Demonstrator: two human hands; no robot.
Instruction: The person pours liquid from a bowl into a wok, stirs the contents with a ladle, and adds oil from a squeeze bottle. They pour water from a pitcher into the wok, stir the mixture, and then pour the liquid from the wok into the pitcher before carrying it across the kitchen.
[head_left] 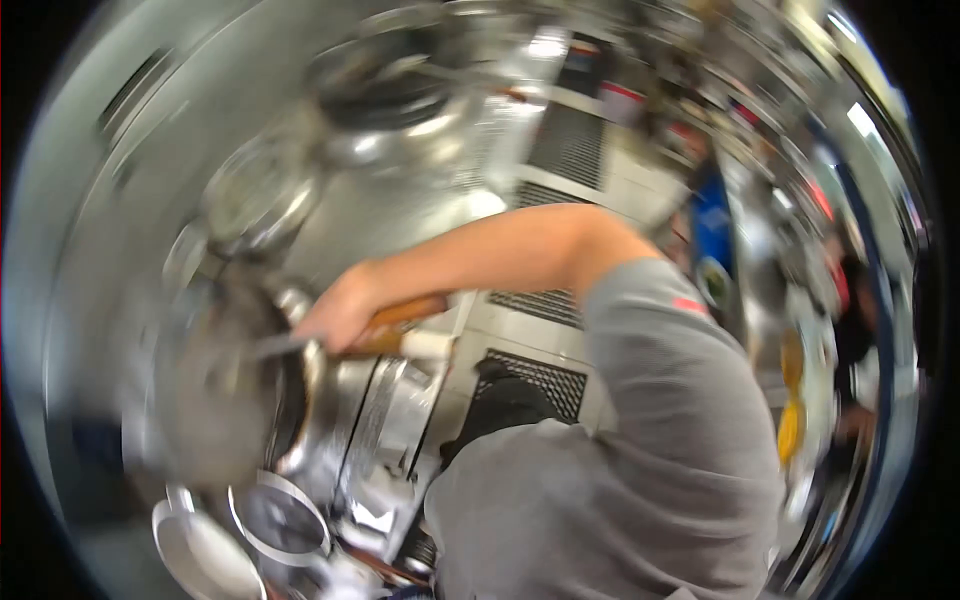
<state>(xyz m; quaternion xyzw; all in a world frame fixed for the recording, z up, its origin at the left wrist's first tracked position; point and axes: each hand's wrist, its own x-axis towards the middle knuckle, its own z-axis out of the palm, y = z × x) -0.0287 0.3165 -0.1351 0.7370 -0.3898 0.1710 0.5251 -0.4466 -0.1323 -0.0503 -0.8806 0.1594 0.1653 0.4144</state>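
My right hand (343,308) reaches left across the stove, fingers closed around a long-handled cooking utensil. Its grey metal shaft (278,345) points into a dark wok (290,400), and its far end is lost in blur and pale steam. Beside my fingers are two wooden handles: an orange-brown one (410,312) and one with a whitish end (375,345). I cannot tell which of them belongs to the utensil. My left hand is out of sight.
A large dark pan (385,100) sits farther along the metal counter (400,205), near a round metal bowl (260,190). White-rimmed pots (280,515) stand close to the wok. Black perforated mats (565,145) lie on the tiled floor. Cluttered shelving (780,210) lines the other side.
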